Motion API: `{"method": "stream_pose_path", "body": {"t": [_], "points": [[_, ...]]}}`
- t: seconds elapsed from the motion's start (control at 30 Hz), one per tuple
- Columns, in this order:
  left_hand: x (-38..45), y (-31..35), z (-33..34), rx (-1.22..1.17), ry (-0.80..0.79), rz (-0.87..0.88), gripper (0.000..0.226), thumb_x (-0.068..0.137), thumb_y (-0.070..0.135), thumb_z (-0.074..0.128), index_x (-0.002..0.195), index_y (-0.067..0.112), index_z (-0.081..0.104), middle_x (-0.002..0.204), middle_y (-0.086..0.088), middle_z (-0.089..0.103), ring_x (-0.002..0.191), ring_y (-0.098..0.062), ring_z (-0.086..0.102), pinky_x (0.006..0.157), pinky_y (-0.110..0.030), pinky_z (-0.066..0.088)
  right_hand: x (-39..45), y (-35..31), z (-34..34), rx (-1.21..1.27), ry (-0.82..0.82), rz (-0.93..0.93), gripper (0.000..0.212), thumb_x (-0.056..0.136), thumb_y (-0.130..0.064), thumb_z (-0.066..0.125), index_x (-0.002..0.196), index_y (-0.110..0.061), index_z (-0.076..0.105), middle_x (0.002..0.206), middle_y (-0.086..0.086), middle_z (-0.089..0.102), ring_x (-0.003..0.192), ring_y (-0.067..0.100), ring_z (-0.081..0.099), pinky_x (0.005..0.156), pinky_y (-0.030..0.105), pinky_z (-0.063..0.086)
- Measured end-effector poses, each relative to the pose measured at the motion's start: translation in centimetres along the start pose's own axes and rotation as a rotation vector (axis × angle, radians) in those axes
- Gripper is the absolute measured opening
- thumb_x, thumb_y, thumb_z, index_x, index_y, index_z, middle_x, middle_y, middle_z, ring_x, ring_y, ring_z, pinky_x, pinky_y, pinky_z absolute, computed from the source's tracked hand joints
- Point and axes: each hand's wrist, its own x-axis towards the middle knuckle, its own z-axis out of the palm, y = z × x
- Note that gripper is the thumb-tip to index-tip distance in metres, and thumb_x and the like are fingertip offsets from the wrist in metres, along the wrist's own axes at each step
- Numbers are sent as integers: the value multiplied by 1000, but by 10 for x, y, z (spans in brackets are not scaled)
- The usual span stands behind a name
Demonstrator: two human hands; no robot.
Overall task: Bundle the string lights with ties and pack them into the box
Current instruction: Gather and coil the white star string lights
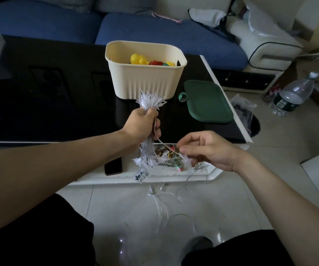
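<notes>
My left hand (142, 124) grips a gathered bundle of clear string lights (151, 99) with white star-shaped caps; the caps stick out above my fist and more hang below it. My right hand (208, 149) pinches a thin tie (164, 144) that runs from the bundle across to my fingers. Loose wire from the lights (160, 204) trails down over the table edge to the floor. The small clear battery case (141, 174) lies at the table's front edge. The cream box (145, 81) stands open just behind the bundle, with yellow and red items inside.
The box's green lid (206, 101) lies on the black table (58, 93) to the right. A dark phone (113, 166) and several small colourful clips (171, 158) lie near the front edge. A water bottle (293, 95) and a bin bag (249, 120) are on the floor at right.
</notes>
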Motion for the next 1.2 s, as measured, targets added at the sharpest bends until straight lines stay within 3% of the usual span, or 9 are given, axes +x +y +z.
{"method": "stream_pose_path", "body": {"t": [0.23,0.43,0.67,0.87,0.97,1.1,1.2], "points": [[0,1,0,-14,-1,13,25,103,15,40,80,10,46,62,-6,47,41,-17,49,43,-27,43,0,4,0,-20,-153,24,28,78,-9,78,104,-6,69,83,6,72,67,15,61,62,25,50],[1,1,0,-29,6,21,27,104,15,40,78,9,47,57,-4,48,41,-19,48,43,-28,42,-1,5,0,-73,-208,20,29,77,-5,74,105,-6,66,84,4,74,78,17,69,75,29,57],[0,-3,3,-5,-23,17,27,104,18,41,80,9,49,57,-4,52,43,-21,49,47,-30,44,0,10,-1,-131,-178,73,21,81,10,71,95,-5,66,95,21,75,85,27,74,79,32,60],[0,-3,2,3,-38,16,26,104,17,41,80,9,47,58,-4,49,46,-21,49,48,-31,44,-4,4,1,-52,-161,143,15,79,-10,73,92,-3,70,88,20,75,77,26,74,77,39,63],[-1,0,2,-6,-44,20,27,104,16,40,78,9,45,59,-5,46,44,-20,47,46,-29,43,-4,3,2,-29,-158,140,18,83,-10,68,99,-1,71,89,17,74,81,26,74,78,41,63],[0,0,0,-2,-46,23,29,104,17,39,77,10,44,58,-5,46,43,-20,46,45,-28,42,-4,3,4,-60,-84,161,17,93,-8,62,107,0,66,99,36,68,77,32,75,71,42,64],[1,0,0,-4,-42,23,29,105,17,39,78,10,44,58,-5,45,42,-20,45,45,-29,41,-3,0,7,-104,-62,157,14,100,-15,56,108,-4,61,98,29,72,68,31,73,65,42,63]]}}
